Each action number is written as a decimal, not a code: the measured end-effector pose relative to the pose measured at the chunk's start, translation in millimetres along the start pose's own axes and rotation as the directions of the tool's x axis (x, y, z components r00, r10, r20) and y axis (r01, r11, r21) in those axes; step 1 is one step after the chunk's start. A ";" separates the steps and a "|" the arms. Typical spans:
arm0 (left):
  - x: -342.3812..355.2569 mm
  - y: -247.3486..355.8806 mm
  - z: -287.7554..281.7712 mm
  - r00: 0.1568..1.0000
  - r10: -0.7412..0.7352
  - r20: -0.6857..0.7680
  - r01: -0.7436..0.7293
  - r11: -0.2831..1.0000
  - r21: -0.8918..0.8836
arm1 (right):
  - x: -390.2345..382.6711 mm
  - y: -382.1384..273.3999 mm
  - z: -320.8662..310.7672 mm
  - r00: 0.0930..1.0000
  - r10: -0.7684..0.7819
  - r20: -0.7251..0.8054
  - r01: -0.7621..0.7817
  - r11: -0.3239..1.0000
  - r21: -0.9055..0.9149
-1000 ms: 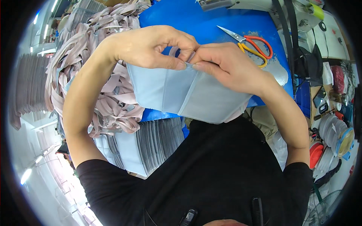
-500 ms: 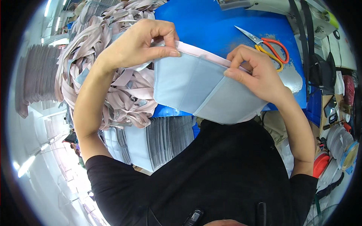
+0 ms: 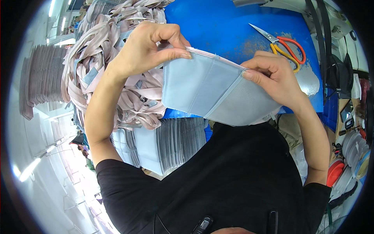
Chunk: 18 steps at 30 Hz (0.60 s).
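Between my two hands hangs a light blue-grey fabric panel (image 3: 194, 85) with sewn seams and a mesh section on its right part. A narrow pink strip shows along its upper edge. My left hand (image 3: 163, 45) pinches the upper left corner between thumb and fingers. Farther along the same edge, my right hand (image 3: 269, 74) pinches it near the seam beside the mesh. The panel's lower edge hangs in front of my black shirt. Scissors (image 3: 282, 45) with one red and one yellow handle lie on the blue table (image 3: 210, 23), beyond my right hand.
A heap of pink and grey fabric strips (image 3: 93, 58) lies left of the table. Stacked grey panels (image 3: 41, 76) stand at the far left, and another panel stack (image 3: 171, 144) sits below the table edge. Machine parts (image 3: 272, 4) are at the back right.
Both hands still pinch the panel's upper edge, which has tilted so that less of the pink strip shows. The whole view has shifted slightly.
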<state>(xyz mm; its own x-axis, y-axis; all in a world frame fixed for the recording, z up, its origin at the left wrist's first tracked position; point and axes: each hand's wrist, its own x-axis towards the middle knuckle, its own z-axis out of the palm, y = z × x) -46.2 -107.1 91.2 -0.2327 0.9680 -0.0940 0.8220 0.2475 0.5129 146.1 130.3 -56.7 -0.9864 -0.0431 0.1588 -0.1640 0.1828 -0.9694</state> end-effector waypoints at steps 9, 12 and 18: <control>-4.6 4.4 -0.8 1.000 0.006 -0.021 -0.006 1.000 0.019 | 0.5 1.8 4.3 0.996 -0.074 -0.042 0.073 0.997 -0.020; -2.7 7.7 -4.1 0.999 0.023 -0.023 -0.022 0.999 0.043 | 1.9 0.4 3.4 0.995 -0.086 -0.049 0.085 0.996 -0.026; 17.0 -2.4 -13.8 0.997 0.070 -0.038 -0.069 0.997 0.023 | 11.9 -6.9 -4.4 0.998 -0.016 -0.055 0.017 1.000 0.008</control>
<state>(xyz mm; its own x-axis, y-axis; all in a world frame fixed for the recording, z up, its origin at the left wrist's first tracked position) -59.3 -91.9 100.1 -0.1942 0.9806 -0.0255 0.8480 0.1809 0.4981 135.4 132.8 -47.2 -0.9828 0.0080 0.1846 -0.1804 0.1743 -0.9680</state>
